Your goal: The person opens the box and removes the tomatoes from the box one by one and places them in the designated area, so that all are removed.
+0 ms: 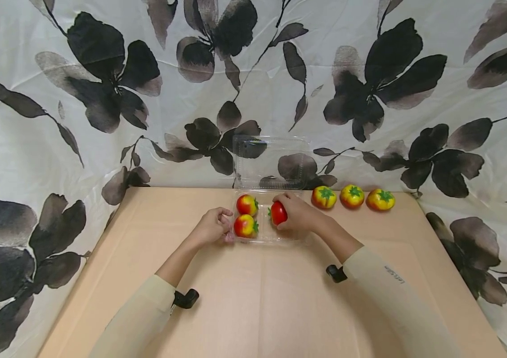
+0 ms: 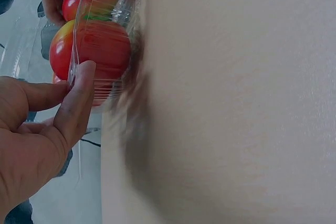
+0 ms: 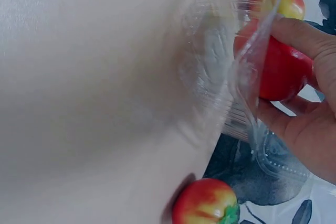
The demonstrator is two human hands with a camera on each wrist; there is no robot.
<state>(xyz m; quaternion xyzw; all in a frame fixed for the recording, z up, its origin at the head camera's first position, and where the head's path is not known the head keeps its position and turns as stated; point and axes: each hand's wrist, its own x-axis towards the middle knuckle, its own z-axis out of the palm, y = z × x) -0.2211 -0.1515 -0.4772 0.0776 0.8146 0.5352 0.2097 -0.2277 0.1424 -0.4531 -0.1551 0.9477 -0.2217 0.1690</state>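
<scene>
A clear plastic clamshell container [image 1: 262, 239] lies near the table's far edge, its lid [image 1: 271, 161] raised behind it. Two red-and-yellow tomatoes [image 1: 247, 204] with green tops sit in its left part. My left hand [image 1: 214, 226] pinches the container's left rim between thumb and fingers, as the left wrist view shows at the near tomato [image 2: 107, 48]. Inside the right part, my right hand [image 1: 295, 211] grips another tomato [image 1: 278, 213], mostly red, its green top turned left. In the right wrist view, the held tomato [image 3: 286, 69] shows partly behind the container wall [image 3: 252, 77].
Three more tomatoes [image 1: 352, 197] stand in a row on the table [image 1: 257, 298] at the back right, beside the container. A white cloth [image 1: 289, 99] with dark flowers hangs behind the table and shows at both sides.
</scene>
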